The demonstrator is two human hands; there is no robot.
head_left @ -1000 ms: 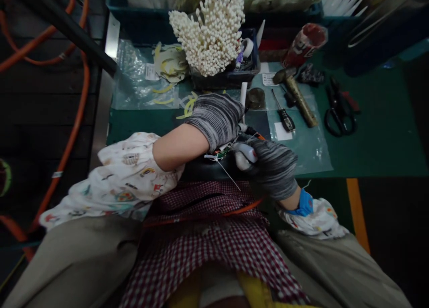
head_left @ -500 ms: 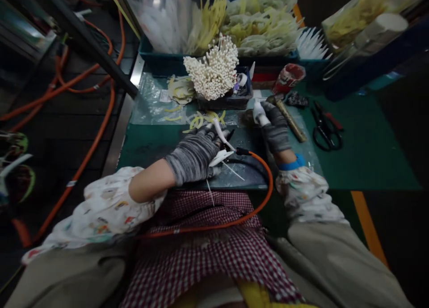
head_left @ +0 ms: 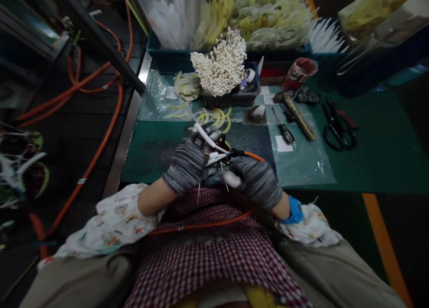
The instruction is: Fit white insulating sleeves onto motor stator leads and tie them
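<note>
My left hand (head_left: 189, 162), in a grey striped glove, is closed around a small assembly with white sleeved wires (head_left: 212, 140). An orange cable (head_left: 254, 156) runs from its black collar toward the right and back over my lap. Close on the right, my right hand (head_left: 256, 180) is at the assembly's lower side, fingers curled, its thumb tip white. What its fingers hold, if anything, is hidden. Thin white strips hang below the assembly. Curved yellow strips (head_left: 219, 118) lie on the mat just beyond my left hand.
A bundle of white-tipped sticks (head_left: 221, 66) stands in a dark tray behind the hands. Rightward lie a small pot of white paste (head_left: 258, 112), a screwdriver (head_left: 285, 131), a hammer (head_left: 300, 118), scissors (head_left: 338, 129) and a red can (head_left: 299, 72). Teal bins (head_left: 170, 60) line the back.
My right hand has moved from the white paste beside the hammer down and left to the assembly. The left hand still holds the assembly, and the view has shifted slightly.
</note>
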